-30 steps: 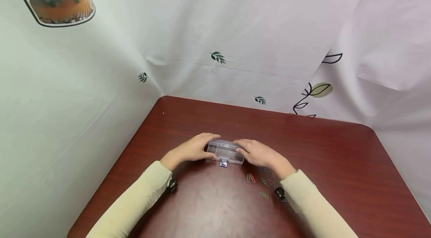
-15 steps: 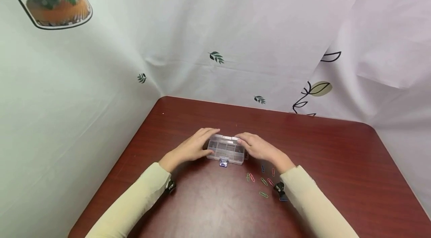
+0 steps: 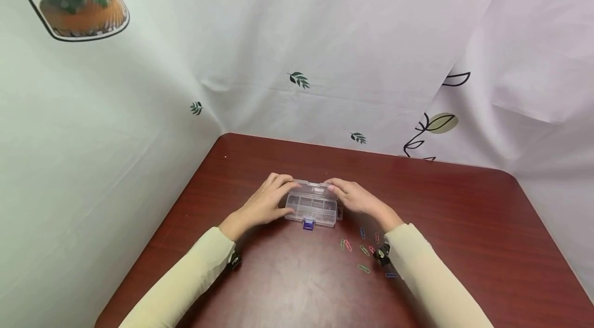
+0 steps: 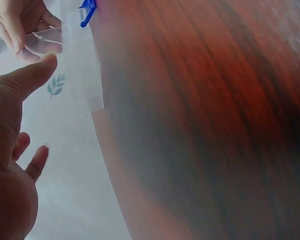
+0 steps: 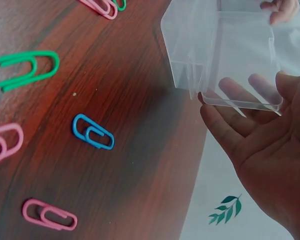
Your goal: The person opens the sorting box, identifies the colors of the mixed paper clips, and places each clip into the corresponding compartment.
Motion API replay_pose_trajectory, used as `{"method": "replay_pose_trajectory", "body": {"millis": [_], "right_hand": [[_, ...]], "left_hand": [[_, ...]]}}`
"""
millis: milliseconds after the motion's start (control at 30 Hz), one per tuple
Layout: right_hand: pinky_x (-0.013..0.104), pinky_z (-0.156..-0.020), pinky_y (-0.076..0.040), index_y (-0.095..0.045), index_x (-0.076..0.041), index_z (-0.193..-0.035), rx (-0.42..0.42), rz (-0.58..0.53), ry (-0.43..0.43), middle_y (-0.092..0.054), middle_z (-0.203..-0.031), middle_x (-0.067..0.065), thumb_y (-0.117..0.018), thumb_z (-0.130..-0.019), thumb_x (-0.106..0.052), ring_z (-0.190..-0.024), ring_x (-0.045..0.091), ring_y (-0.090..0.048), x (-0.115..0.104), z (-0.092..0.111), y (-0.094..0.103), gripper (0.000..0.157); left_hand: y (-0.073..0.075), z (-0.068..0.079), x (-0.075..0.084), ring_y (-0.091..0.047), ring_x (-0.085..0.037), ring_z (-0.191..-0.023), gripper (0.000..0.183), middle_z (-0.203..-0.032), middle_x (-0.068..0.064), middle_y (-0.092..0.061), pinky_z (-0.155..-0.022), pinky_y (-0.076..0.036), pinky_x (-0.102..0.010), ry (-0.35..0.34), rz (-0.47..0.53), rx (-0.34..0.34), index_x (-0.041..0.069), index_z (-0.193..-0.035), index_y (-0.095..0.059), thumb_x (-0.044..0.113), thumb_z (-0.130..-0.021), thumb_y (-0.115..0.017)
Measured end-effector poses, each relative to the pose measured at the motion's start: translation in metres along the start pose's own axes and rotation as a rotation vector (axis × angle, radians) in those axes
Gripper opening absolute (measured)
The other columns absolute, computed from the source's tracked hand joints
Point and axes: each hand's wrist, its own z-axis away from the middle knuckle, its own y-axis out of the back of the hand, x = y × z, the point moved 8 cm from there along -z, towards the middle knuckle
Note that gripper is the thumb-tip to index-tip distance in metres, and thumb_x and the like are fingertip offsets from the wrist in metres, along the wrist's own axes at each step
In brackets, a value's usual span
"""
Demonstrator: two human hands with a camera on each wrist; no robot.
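Observation:
A clear plastic compartment box (image 3: 311, 210) lies on the table with its lid (image 3: 308, 190) raised at the back and its blue latch (image 3: 308, 225) hanging at the front. My left hand (image 3: 268, 200) is spread at the left end, thumb by the front compartments and fingers up by the lid's corner. In the left wrist view, that thumb (image 4: 37, 75) lies straight beside the box wall. My right hand (image 3: 355, 196) holds the lid's right edge; the right wrist view shows its fingers (image 5: 240, 95) behind the clear plastic and the thumb at the edge. The visible compartments hold nothing.
Several paper clips lie right of the box, among them a blue clip (image 3: 363, 233), a green clip (image 3: 364, 268) and a pink clip (image 5: 49, 215). The dark red table (image 3: 269, 287) meets a white printed curtain (image 3: 260, 60) at the back and left.
The lid has swung up and back from lying over the compartments. Both hands have moved slightly away with it, and the box interior now shows in full.

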Motion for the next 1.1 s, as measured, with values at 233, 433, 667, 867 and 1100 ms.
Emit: {"method": "replay_pose_trajectory", "body": {"millis": [233, 433, 667, 867, 1100], "right_hand": [[0.055, -0.105, -0.044, -0.06, -0.007, -0.134, 0.028, -0.02, 0.001, -0.062, -0.135, 0.017, -0.043, -0.11, -0.023, -0.122, 0.034, -0.06, 0.004, -0.004, 0.001, 0.034], [0.055, -0.104, -0.045, -0.061, -0.011, -0.134, 0.037, -0.053, -0.024, -0.063, -0.133, 0.014, -0.044, -0.11, -0.025, -0.117, 0.031, -0.062, 0.008, -0.008, 0.0, 0.033], [0.051, -0.097, -0.051, -0.062, -0.008, -0.131, 0.041, -0.113, -0.033, -0.072, -0.112, 0.012, -0.042, -0.11, -0.023, -0.105, 0.027, -0.069, 0.012, -0.013, 0.002, 0.032], [0.046, -0.089, -0.055, -0.061, -0.006, -0.13, 0.051, -0.15, -0.059, -0.074, -0.104, 0.012, -0.041, -0.111, -0.022, -0.1, 0.027, -0.07, 0.016, -0.015, 0.003, 0.032], [0.038, -0.076, -0.058, -0.063, -0.005, -0.127, 0.105, -0.152, -0.117, -0.072, -0.096, 0.012, -0.041, -0.111, -0.017, -0.087, 0.024, -0.07, 0.024, -0.021, 0.005, 0.03]], "left_hand": [[-0.01, -0.001, -0.003, -0.047, -0.021, -0.107, 0.06, -0.125, 0.001, -0.059, -0.094, -0.042, -0.039, 0.018, 0.021, -0.087, 0.015, -0.132, -0.062, 0.028, -0.079, -0.089], [-0.018, -0.001, -0.008, -0.05, -0.02, -0.107, 0.056, -0.124, 0.002, -0.061, -0.094, -0.044, -0.04, 0.06, 0.044, -0.154, 0.014, -0.13, -0.064, 0.034, -0.082, -0.086], [-0.023, 0.0, -0.012, -0.053, -0.022, -0.115, 0.061, -0.129, -0.002, -0.062, -0.096, -0.047, -0.042, 0.098, 0.018, -0.208, 0.011, -0.134, -0.062, 0.04, -0.085, -0.082], [-0.027, 0.002, -0.015, -0.054, -0.023, -0.119, 0.064, -0.134, -0.004, -0.061, -0.099, -0.046, -0.044, 0.137, 0.01, -0.238, 0.01, -0.137, -0.061, 0.046, -0.086, -0.078], [-0.03, 0.006, -0.019, -0.054, -0.025, -0.119, 0.064, -0.133, -0.005, -0.061, -0.099, -0.046, -0.044, 0.159, 0.017, -0.245, 0.01, -0.135, -0.062, 0.048, -0.087, -0.077]]}}
